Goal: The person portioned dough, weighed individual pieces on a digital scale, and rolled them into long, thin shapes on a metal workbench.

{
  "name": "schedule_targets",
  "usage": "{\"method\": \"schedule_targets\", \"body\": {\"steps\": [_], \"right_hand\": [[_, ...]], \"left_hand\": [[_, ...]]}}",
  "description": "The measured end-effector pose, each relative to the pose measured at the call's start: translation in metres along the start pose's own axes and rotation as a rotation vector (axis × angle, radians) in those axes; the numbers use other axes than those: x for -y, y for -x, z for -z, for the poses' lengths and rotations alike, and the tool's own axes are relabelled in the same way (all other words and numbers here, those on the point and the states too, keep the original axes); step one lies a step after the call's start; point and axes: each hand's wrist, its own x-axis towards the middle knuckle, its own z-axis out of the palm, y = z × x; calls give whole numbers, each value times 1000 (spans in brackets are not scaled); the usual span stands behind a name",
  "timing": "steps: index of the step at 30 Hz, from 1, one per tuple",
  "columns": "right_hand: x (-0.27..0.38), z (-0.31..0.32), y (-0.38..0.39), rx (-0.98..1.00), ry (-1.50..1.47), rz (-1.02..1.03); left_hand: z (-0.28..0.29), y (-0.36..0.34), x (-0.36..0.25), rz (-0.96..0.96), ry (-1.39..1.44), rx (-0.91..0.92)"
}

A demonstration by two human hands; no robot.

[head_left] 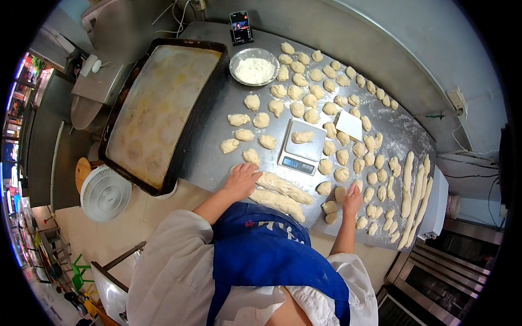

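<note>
Two thick floury dough logs (pixel 280 205) lie side by side at the front edge of the steel table. My left hand (pixel 243 182) is closed over the left end of the logs, its fingers bent against the dough. At the table's front, among small dough pieces (pixel 330 218), my right hand (pixel 352 200) has its fingers drawn together; what they hold, if anything, is hidden. A dough lump (pixel 303 137) rests on the pan of a white digital scale (pixel 298 164) between and beyond my hands. Just past my left hand sits another dough lump (pixel 250 156).
Many dough lumps (pixel 311 116) cover the table's middle and back. Long dough strips (pixel 418 201) lie at the right. A flour bowl (pixel 254 68) and a propped phone (pixel 241 27) stand at the back, a white scraper (pixel 349 126) beyond the scale, stacked baking trays (pixel 163 103) at left.
</note>
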Motion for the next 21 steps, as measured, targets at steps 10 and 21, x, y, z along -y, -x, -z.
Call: {"method": "schedule_targets", "body": {"steps": [10,21], "right_hand": [[-15,-3,-8,-95,-55,3],[16,23,-11,1,10,-154]], "left_hand": [[-6,3,3,-34,29,-35],[-11,1,4,-8,30,4]]}}
